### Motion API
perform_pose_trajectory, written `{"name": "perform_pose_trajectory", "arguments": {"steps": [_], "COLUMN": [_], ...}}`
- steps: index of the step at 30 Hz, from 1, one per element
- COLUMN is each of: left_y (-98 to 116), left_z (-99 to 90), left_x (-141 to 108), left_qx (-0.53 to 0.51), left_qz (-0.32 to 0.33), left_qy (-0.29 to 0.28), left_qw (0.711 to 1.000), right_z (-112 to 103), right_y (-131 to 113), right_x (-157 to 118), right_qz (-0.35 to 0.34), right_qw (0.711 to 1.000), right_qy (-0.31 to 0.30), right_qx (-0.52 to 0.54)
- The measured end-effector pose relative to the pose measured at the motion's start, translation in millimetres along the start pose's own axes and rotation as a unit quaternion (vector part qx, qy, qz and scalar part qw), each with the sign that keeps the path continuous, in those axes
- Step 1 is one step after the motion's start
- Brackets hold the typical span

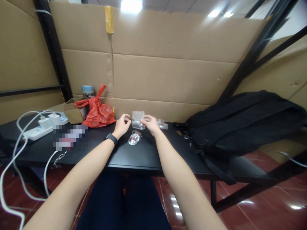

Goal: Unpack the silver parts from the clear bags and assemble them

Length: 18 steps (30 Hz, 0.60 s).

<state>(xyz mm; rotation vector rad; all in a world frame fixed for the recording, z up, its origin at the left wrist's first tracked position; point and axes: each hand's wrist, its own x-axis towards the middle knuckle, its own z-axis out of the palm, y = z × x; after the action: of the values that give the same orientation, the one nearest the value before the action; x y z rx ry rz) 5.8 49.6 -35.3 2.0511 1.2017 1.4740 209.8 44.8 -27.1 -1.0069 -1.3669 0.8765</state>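
A small clear plastic bag (138, 117) is upright above the black table (134, 159), its right edge pinched by my right hand (150, 123). Just left of the bag is my left hand (123, 124), its fingers curved and thumb apart from the index finger, with nothing visible between them. It wears a black watch on the wrist. Below the bag, several round, shiny discs with red marks (133, 139) lie overlapping on the table. More clear packaging (162, 124) rests just to the right of my right hand.
A red plastic bag (99, 111), a small cardboard box (73, 111) and a lidded jar (88, 90) stand at the back left. Further left is a white power strip (39, 131) with cables. A black backpack (240, 121) covers the right side. Cardboard (163, 76) walls the back.
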Motion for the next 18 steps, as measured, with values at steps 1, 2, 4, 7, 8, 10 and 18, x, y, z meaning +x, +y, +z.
{"name": "perform_pose_trajectory", "arguments": {"steps": [1, 2, 4, 7, 8, 10, 18], "left_y": [2, 5, 10, 18, 20, 22, -8], "left_z": [-2.0, -3.9, -7.4, -9.1, -8.5, -6.1, -10.7], "left_x": [0, -1, -2, -6, -8, -9, 9], "left_qx": [0.016, 0.03, 0.052, 0.112, 0.143, 0.209, 0.339], "left_qz": [0.018, 0.045, 0.112, 0.179, 0.186, 0.195, 0.163], "left_qy": [0.006, 0.002, -0.04, -0.119, -0.131, -0.137, -0.052], "left_qw": [1.0, 0.999, 0.992, 0.97, 0.963, 0.948, 0.925], "right_z": [0, 0, 1, 5, 7, 12, 2], "right_y": [2, 3, 4, 4, 4, 5, 12], "right_x": [1, 3, 4, 3, 2, 1, 10], "right_qz": [0.017, 0.034, 0.06, 0.076, 0.079, 0.08, -0.047], "right_qw": [1.0, 0.999, 0.997, 0.995, 0.995, 0.996, 0.98], "right_qy": [0.016, 0.029, 0.05, 0.057, 0.054, 0.044, 0.0], "right_qx": [0.006, 0.007, 0.001, -0.014, -0.015, -0.012, -0.194]}}
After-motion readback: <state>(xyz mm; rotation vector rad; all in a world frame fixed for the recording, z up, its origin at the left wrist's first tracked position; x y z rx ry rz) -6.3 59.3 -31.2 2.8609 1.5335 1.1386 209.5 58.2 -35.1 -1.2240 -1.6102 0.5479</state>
